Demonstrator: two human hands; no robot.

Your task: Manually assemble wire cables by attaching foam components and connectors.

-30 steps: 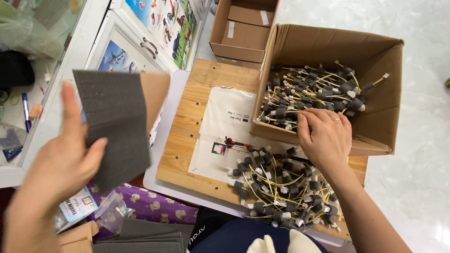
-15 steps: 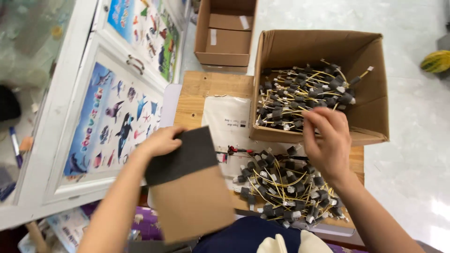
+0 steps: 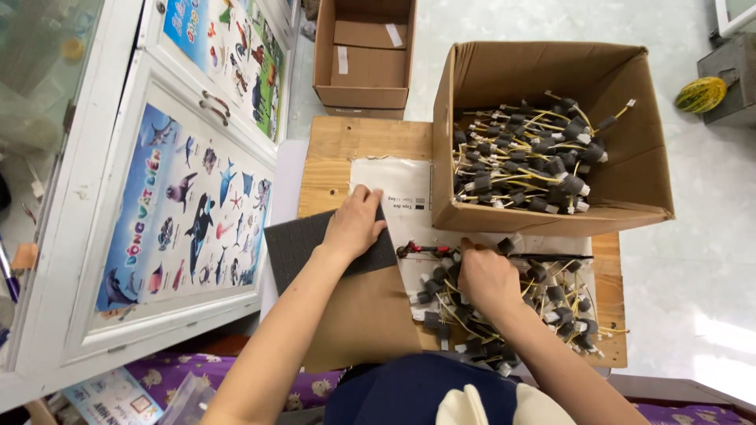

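The left hand [image 3: 356, 224] lies flat, fingers spread, on a dark grey foam sheet [image 3: 303, 245] that rests over a brown cardboard sheet [image 3: 364, 315] at the near left part of the wooden worktop [image 3: 339, 149]. It presses down rather than grips. The right hand [image 3: 487, 277] is curled into the loose pile of small black parts with yellow wires [image 3: 551, 303] on the near right of the worktop — whether its fingers have closed on one piece cannot be told from here, since they are buried among the wires.

As for progress, the open cardboard box [image 3: 638, 185] at the far right edge already holds a good heap of the same wired pieces [image 3: 528, 161], which suggests a large share has gone in. A sizeable pile is left outside it, spread on the white plastic bag [image 3: 390, 177] in the middle of the worktop, so the work looks partway through, not near its end. A thin black tool with a red end [image 3: 441, 250] lies across the bag, just beyond the right hand — untouched. A second, emptier box [image 3: 366, 55] sits on the floor beyond the far edge.
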